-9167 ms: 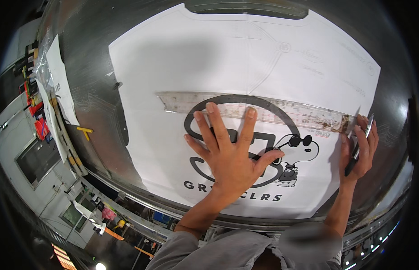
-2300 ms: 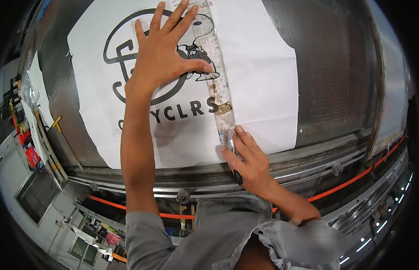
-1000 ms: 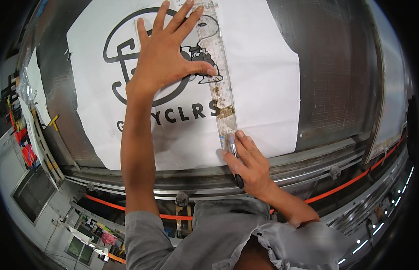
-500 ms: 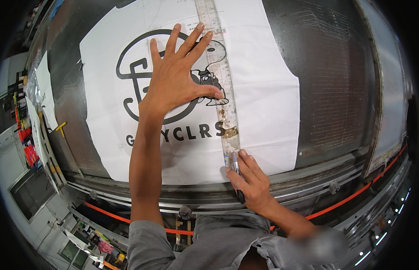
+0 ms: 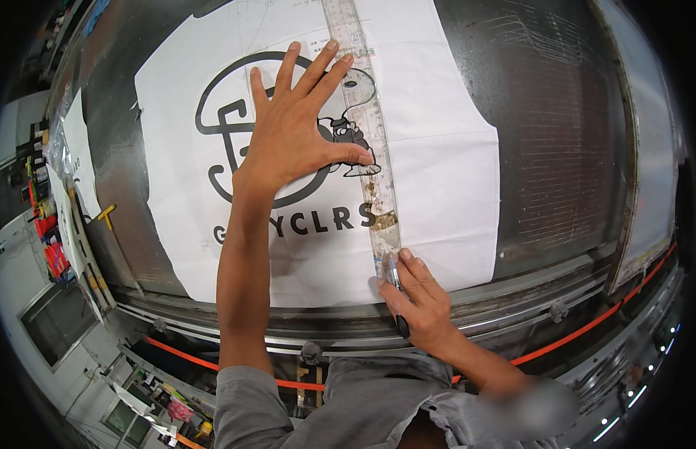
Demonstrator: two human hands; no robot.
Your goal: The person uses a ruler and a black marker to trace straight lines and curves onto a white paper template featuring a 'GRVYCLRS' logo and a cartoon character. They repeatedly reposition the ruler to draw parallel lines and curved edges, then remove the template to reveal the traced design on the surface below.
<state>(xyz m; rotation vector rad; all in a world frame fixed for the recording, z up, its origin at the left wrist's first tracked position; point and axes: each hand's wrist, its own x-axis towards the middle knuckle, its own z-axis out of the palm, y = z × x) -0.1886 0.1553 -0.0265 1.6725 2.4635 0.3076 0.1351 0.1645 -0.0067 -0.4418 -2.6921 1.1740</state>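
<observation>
A white garment-shaped sheet with a black printed design lies flat on a dark table. Across it runs a long clear ruler, worn and stained near its lower end. My left hand is spread flat over the print, its thumb and some fingertips resting on the ruler. Its palm hides part of the design. Beside the ruler's near end, my right hand grips a pen, tip pointing away from me. Whether the tip touches the sheet I cannot tell.
A framed translucent screen stands along the right edge. Metal rails and a red-orange strip run along the table's near side. At left lie another printed white sheet and a yellow-handled tool.
The whole view has shifted very slightly. Both hands, the ruler and the pen keep the same places on the sheet.
</observation>
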